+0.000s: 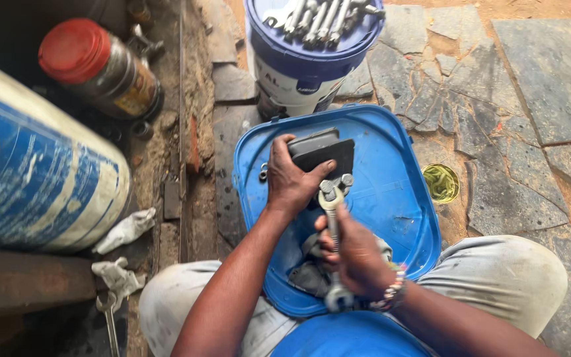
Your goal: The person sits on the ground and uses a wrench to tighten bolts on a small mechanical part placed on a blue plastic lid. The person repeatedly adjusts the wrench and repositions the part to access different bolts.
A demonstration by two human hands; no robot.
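My left hand (290, 178) grips a dark grey boxy metal part (322, 151) lying on a blue plastic container (391, 192) between my knees. My right hand (358, 254) is closed around the shaft of a silver spanner (332, 215). The spanner's head sits on a bolt at the lower edge of the dark part, beside a second bolt head. A beaded bracelet is on my right wrist. More dark parts lie on the blue container under my right hand.
A blue-and-white bucket (299, 73) at the top holds several spanners on its lid. A red-capped jar (97, 66) and a large blue-and-white drum (34, 172) are at left. White rags (123, 231) and another spanner (109, 317) lie lower left. A yellow-green cap (441, 183) rests on the stone paving.
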